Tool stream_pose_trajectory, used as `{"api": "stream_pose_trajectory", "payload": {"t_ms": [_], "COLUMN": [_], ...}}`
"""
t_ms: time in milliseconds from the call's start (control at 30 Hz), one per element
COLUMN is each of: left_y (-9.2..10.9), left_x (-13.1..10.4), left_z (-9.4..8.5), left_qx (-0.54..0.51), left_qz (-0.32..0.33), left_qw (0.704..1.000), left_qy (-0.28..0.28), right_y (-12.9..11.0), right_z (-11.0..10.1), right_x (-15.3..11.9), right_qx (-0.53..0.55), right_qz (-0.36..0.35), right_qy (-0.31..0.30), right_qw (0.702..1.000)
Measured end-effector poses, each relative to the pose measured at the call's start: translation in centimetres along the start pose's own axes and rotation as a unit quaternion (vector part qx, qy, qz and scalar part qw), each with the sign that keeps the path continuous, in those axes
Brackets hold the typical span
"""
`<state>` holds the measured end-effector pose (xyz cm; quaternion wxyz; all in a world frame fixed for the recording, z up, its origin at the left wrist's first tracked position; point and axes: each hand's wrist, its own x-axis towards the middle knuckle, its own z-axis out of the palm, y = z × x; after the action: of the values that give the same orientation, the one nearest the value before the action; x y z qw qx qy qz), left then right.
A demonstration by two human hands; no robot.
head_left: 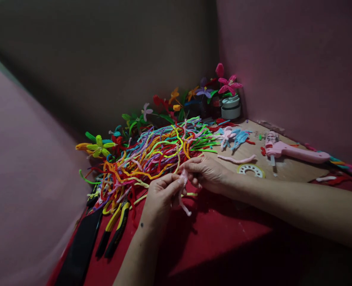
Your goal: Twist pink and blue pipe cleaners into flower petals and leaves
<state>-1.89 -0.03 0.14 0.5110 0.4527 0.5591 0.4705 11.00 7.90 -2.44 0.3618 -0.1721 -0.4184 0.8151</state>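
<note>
My left hand (164,192) and my right hand (207,171) meet over the red surface, both closed on one pale pink pipe cleaner (184,204). A folded part of it sits between the fingertips, and one end dangles below my left hand. Just behind my hands spreads a large heap of many-coloured pipe cleaners (155,149). Another pink pipe cleaner (237,159) lies on the brown board, with a roll of tape (251,171) near my right wrist.
A pink glue gun (301,153) rests on the brown board (295,172). Yellow-and-black pliers (116,230) and a black flat object (79,250) lie at the left. Pipe-cleaner flowers (230,84) line the back near a grey-white container (231,108). Walls close in the surface behind.
</note>
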Motion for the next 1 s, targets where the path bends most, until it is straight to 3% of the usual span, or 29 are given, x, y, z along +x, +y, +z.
{"api": "stream_pose_trajectory", "payload": {"t_ms": [133, 267, 433, 600, 767, 1000], "left_y": [-0.33, -0.79, -0.83, -0.26, -0.07, -0.16], "left_x": [0.10, 0.23, 0.37, 0.34, 0.27, 0.38], "left_z": [0.36, 0.37, 0.26, 0.45, 0.51, 0.07], "left_qx": [0.036, 0.061, 0.066, 0.052, 0.044, 0.112], "left_qz": [0.035, 0.068, 0.071, 0.035, 0.026, 0.028], "left_qw": [0.998, 0.993, 0.994, 0.997, 0.998, 0.991], "left_qy": [0.039, 0.068, 0.053, 0.036, 0.047, 0.066], "right_y": [-0.06, -0.17, -0.33, -0.20, -0.22, -0.55], "right_z": [0.04, 0.24, 0.43, 0.25, 0.57, 0.61], "right_x": [-0.17, -0.50, -0.66, -0.53, -0.91, -0.72], "right_qx": [-0.043, -0.081, -0.124, -0.145, -0.120, -0.092], "right_qz": [-0.036, -0.071, -0.077, -0.106, -0.075, -0.032], "right_qy": [0.021, -0.007, 0.007, 0.012, -0.034, 0.042], "right_qw": [0.998, 0.994, 0.989, 0.984, 0.989, 0.994]}}
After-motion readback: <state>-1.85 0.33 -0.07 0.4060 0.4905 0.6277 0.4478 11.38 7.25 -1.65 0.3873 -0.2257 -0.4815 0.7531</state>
